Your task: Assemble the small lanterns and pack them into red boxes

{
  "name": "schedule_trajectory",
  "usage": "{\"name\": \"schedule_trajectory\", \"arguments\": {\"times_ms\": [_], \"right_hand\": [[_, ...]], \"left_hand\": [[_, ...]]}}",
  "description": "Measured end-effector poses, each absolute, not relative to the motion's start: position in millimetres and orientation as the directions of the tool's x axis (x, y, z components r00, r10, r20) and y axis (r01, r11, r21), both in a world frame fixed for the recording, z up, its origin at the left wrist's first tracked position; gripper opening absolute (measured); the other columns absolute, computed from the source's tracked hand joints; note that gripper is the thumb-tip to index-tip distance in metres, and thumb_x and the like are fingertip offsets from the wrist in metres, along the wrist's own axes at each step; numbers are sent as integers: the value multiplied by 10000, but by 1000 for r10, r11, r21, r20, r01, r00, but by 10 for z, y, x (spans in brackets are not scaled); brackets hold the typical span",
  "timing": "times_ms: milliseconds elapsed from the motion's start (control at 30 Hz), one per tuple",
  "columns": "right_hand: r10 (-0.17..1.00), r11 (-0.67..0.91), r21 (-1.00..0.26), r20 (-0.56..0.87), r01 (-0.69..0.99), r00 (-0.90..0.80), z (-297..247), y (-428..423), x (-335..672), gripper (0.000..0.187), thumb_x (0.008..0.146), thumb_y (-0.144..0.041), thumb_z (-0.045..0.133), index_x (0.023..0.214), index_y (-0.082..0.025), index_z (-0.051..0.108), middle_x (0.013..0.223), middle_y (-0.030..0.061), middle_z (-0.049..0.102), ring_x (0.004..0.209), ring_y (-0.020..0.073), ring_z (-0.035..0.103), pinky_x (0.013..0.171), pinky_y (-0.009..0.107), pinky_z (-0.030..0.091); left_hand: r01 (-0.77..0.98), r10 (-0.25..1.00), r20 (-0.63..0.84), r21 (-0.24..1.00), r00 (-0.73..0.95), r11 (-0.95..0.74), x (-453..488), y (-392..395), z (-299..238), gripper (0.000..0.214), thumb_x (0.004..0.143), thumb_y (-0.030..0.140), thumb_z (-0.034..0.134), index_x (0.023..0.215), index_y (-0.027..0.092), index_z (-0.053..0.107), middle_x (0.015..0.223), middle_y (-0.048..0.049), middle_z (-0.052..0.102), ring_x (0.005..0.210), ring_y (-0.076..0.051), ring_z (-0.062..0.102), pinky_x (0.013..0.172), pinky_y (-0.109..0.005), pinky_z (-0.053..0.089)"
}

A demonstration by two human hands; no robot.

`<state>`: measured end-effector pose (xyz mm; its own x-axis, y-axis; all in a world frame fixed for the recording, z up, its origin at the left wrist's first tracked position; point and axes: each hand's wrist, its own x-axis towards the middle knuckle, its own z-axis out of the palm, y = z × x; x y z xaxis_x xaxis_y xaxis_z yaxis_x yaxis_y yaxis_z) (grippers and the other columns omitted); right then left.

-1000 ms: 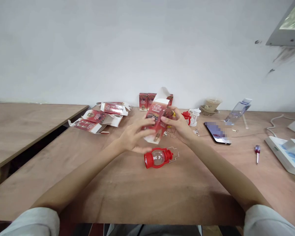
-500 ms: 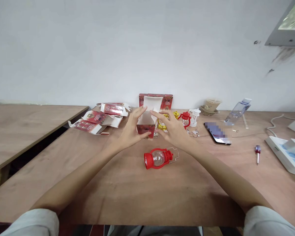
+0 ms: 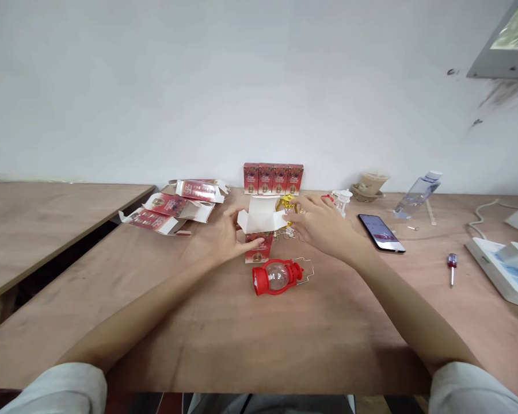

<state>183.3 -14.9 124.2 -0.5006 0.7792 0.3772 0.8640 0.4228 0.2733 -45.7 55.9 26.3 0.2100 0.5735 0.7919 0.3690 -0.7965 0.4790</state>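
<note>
1. Head view, nearest first: a red lantern (image 3: 277, 276) lies on its side on the wooden table (image 3: 224, 339). Its wire handle points right. It is just in front of both hands, and neither touches it.
2. Just behind it stands a small red box (image 3: 264, 253) with its white top flaps open. The left hand (image 3: 227, 238) is clamped on the box's left side, with the thumb across the front.
3. The right hand (image 3: 323, 227) is palm down to the right of the box, fingers loosely spread and gripping nothing. Its fingertips reach a gold lantern (image 3: 286, 203) beside the open flap; whether they touch it cannot be told.
4. Farther right lie a phone (image 3: 380, 232) and a screwdriver (image 3: 451, 265).
5. Farthest back, four red boxes (image 3: 273, 179) stand in a row by the wall, with flattened cartons (image 3: 172, 205) to their left.
</note>
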Motion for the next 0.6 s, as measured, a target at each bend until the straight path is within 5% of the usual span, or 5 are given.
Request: {"name": "schedule_trajectory", "arguments": {"times_ms": [200, 400, 600], "right_hand": [[822, 537, 234, 71, 811, -565, 1253, -225, 1900, 422, 912, -160, 446, 1330, -146, 496, 1253, 174, 576, 1191, 347, 488, 889, 489, 461], [738, 645, -89, -185, 759, -649, 1144, -59, 1890, 685, 910, -280, 470, 1493, -92, 163, 1367, 208, 494, 1240, 316, 493, 934, 435, 469], [662, 633, -303, -265, 712, -701, 1013, 34, 1832, 922, 882, -395, 517, 1496, -116, -112, 1488, 229, 339, 1286, 282, 474, 999, 386, 436]], "left_hand": [[452, 679, 703, 546, 209, -705, -435, 537, -103, 808, 567, 398, 797, 1217, 244, 344, 1160, -100, 518, 1106, -309, 563, 966, -536, 487], [362, 738, 656, 657, 157, -661, -408, 588, -295, 782, 592, 457, 760, 1198, 211, 331, 1245, -137, 447, 1169, -306, 539, 904, -465, 551], [314, 767, 632, 711, 108, -630, -399, 608, -300, 769, 574, 439, 800, 1150, 244, 330, 1212, -117, 480, 1164, -297, 547, 950, -486, 526]]}}
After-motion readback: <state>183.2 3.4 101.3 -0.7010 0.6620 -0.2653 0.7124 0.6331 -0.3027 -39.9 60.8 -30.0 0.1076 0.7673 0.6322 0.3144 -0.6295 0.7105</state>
